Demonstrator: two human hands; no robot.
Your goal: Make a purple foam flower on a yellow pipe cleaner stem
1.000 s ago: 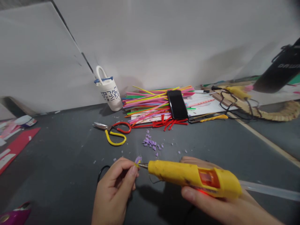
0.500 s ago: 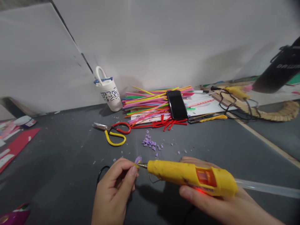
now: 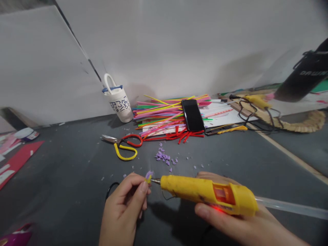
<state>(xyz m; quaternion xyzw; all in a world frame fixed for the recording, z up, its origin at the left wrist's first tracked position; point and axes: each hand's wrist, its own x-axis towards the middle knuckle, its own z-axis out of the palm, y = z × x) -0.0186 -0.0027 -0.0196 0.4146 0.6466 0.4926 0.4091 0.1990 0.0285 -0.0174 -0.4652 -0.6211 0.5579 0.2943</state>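
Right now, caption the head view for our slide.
Left hand pinches a purple piece; right hand holds a yellow glue gun beside it.

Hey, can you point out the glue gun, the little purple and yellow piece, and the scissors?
Glue gun (image 3: pixel 205 192): head view, on the middle of its yellow body.
Purple and yellow piece (image 3: pixel 148 177): head view, where its two colors meet.
Scissors (image 3: pixel 118 140): head view, near the pivot.

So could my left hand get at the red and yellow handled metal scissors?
Likely yes: the scissors lie beyond your left hand with nothing blocking, though it pinches a small purple and yellow piece.
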